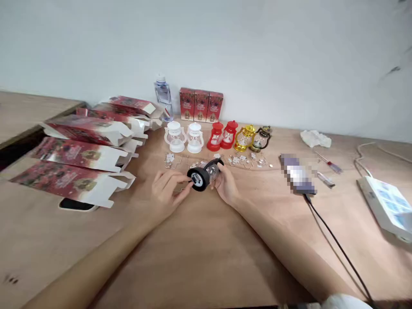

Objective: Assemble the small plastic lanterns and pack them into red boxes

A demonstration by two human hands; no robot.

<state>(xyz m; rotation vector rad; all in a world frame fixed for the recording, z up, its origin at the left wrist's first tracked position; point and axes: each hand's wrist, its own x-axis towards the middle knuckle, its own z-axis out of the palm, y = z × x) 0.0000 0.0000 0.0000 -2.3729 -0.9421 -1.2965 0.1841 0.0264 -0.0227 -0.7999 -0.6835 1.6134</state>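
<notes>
A small black lantern (200,179) is tipped on its side between my hands, its round base with a pale label turned toward me. My right hand (226,184) is closed around the lantern's upper end from the right. From the left, my left hand (169,189) pinches at the edge of the base with thumb and forefinger. Just beyond lie small loose parts (241,160), bent wires and little white pieces. Behind them stand white lanterns (176,137), red lanterns (215,137), a gold lantern (243,138) and a bronze-coloured lantern (260,139).
Flattened red boxes (67,180) are piled at the left, partly over a phone (77,205). Upright red boxes (201,105) and a bottle (164,98) stand by the wall. At the right lie a cabled phone (298,174), a screwdriver (333,166), crumpled tissue (315,138) and a power strip (386,201).
</notes>
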